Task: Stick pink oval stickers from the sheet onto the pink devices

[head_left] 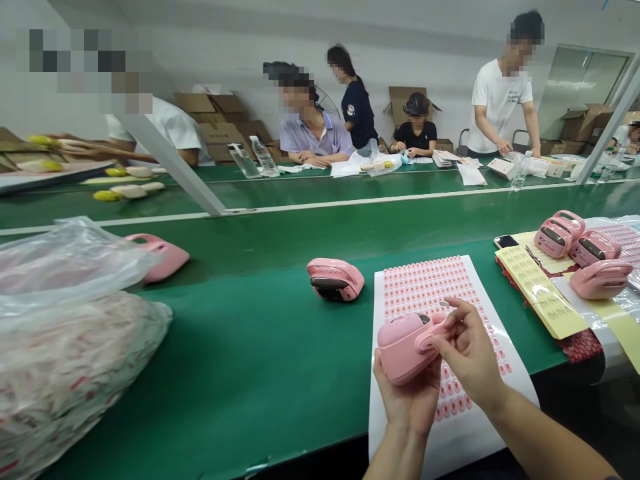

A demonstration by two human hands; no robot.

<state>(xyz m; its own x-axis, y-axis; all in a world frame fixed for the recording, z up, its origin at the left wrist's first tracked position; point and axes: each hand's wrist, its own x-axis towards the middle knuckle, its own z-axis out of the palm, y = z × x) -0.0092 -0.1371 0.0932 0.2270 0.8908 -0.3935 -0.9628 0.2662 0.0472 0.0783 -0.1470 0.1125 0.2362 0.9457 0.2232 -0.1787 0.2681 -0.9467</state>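
While the left hand [414,395] holds from below: a pink, rounded plastic gadget with a loop handle [405,343] sits in its palm, up over the sheet, close to the near edge of the green table [240,373].
Right hand [467,343]: its thumb and fingers pinch the gadget's handle. A small, pale, oval bit [444,304] shows at one fingertip.
Work on this gadget: it looks part way done, since both hands are on it. I cannot tell if the pale bit has been on it.
Sticker sheet: a big white paper sheet [465,440] with rows of pink oval stickers [420,273] lies under the hands and goes past the near edge. Lots of stickers are left.
Lone gadget: a pink plastic one with a dark front [335,279] lies left of the sheet, well in from the near edge. Done or waiting, I cannot tell.
Right end: three pink plastic gadgets [601,279] sit by yellow sticker cards [540,290]. They may be finished.
Left end: a see-through plastic bag [75,373] lies at the near edge. A pink, pointed plastic piece [173,260] shows behind it.
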